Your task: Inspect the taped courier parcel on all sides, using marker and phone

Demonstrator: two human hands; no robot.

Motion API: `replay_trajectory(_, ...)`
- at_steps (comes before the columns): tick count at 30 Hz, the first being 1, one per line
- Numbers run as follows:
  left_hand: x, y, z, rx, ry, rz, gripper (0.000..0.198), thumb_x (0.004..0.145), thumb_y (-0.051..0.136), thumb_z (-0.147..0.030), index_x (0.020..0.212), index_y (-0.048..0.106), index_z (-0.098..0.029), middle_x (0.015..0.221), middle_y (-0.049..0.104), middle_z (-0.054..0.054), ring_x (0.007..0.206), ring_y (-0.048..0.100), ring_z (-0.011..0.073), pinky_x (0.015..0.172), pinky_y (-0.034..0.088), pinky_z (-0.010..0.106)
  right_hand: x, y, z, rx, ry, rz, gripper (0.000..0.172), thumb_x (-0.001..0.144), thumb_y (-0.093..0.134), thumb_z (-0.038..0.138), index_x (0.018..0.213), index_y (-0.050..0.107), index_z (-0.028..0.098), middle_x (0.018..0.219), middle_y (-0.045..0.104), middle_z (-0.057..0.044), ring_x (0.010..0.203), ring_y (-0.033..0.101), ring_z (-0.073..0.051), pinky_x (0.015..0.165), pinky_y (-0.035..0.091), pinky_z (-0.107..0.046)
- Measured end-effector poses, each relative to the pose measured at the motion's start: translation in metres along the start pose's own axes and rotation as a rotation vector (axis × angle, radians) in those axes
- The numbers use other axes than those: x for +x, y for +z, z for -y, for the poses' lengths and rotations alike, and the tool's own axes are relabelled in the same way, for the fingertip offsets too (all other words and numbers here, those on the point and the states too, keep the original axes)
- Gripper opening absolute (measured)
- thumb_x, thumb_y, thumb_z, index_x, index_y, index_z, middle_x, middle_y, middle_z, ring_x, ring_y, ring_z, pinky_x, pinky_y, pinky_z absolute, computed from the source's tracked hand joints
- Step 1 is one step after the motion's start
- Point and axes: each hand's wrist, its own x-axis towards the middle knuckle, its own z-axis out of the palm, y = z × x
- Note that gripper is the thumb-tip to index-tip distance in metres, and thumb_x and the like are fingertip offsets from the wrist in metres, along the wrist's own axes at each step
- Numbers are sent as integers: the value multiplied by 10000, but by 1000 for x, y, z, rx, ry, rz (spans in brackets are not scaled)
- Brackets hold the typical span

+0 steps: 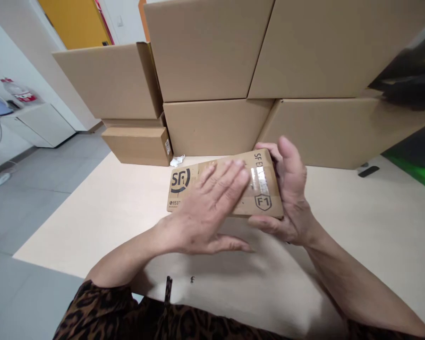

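Small parcel [187, 186] lies flat mid-table [357, 222], long side running 9 to 3 o'clock. Left hand [205, 212] rests flat on its top, fingers stretched out, gripping nothing, pressing over the tape [260, 182]. Right hand [290, 193] cups the 3 o'clock end, fingers curled round it. Judged step: smoothing the seal. A further stroke calls for that end braced. Cartons [216, 127] stacked at 12 o'clock.

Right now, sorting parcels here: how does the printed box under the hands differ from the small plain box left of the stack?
The printed box bears an SF logo and clear tape; the plain box shows only a small end label. The printed box has the left hand flat on it and the right hand gripping its end; the plain box sits untouched under other cartons. Both are closed brown cardboard.
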Motion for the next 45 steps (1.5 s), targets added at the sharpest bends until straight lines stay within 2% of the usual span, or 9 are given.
replay_trajectory(7, 4, 10, -31, 131, 142, -29, 851, 1062, 546, -507, 1722, 170, -124, 1731, 405, 197, 1666, 304, 331, 1373, 301, 545, -8, 11, 6, -76, -156, -15, 1132, 814, 642, 849, 1719, 59, 499, 1777, 240, 2, 1577, 325, -467, 1281, 276, -752)
replay_trajectory(16, -6, 1, 21, 199, 2, 116, 1156, 996, 620, -621, 1723, -163, -180, 1813, 127, 239, 1715, 91, 357, 1403, 156, 551, -16, 33, -34, -68, 16, -59, 1188, 788, 734, 750, 1696, 18, 476, 1733, 221, -71, 1562, 302, -489, 1271, 252, -779)
replay_trajectory(21, -9, -2, 42, 282, -91, 194, 1179, 921, 684, -693, 1725, 68, -90, 1790, 165, 291, 1705, 123, 401, 1392, 152, 549, -24, 57, -58, -112, 62, -69, 1209, 812, 726, 738, 1703, -15, 393, 1651, 225, -147, 1515, 323, -471, 1222, 337, -782)
replay_trajectory(26, -2, -19, 45, 310, -264, 298, 1082, 965, 302, -873, 1702, 239, -83, 1793, 193, 248, 1710, 143, 366, 1392, 119, 566, -23, 61, -63, -200, 32, -99, 1105, 884, 656, 751, 1718, 49, 358, 1578, 291, -171, 1473, 384, -444, 1175, 411, -771)
replay_trajectory(30, -9, -42, 72, 347, -526, 231, 1030, 935, 269, -914, 1668, 396, -201, 1798, 242, 188, 1688, 195, 435, 1352, 167, 668, -25, 57, -71, -116, 222, -68, 1084, 872, 681, 750, 1705, 108, 360, 1596, 301, -174, 1513, 360, -466, 1187, 384, -794)
replay_trajectory(35, -40, -58, 123, -158, -691, 25, 991, 932, 421, -886, 1691, 354, -252, 1771, 343, 138, 1658, 335, 365, 1364, 254, 604, -24, 52, -80, -32, 393, -42, 1039, 863, 646, 786, 1679, 223, 303, 1589, 336, -186, 1533, 358, -472, 1215, 363, -781)
replay_trajectory(38, -50, -42, 143, -529, -750, -103, 1111, 866, 597, -860, 1731, 234, -264, 1802, 259, 123, 1686, 254, 361, 1387, 207, 587, -22, 49, -76, -84, 374, -49, 1007, 860, 619, 814, 1657, 299, 289, 1564, 381, -181, 1528, 375, -451, 1227, 369, -756)
replay_trajectory(41, -51, -15, 155, -841, -718, -304, 1221, 757, 739, -842, 1721, 264, -263, 1750, 390, 156, 1650, 336, 395, 1371, 254, 604, -19, 44, -73, -138, 347, -49, 927, 902, 557, 808, 1638, 344, 286, 1555, 405, -172, 1527, 387, -429, 1239, 371, -734)
replay_trajectory(45, -50, 4, 163, -983, -593, -278, 1212, 626, 897, -751, 1647, 434, -291, 1658, 535, 164, 1623, 377, 436, 1329, 330, 645, -12, 32, -70, -183, 359, 22, 863, 939, 490, 800, 1587, 434, 234, 1552, 441, -192, 1528, 410, -419, 1264, 361, -699)
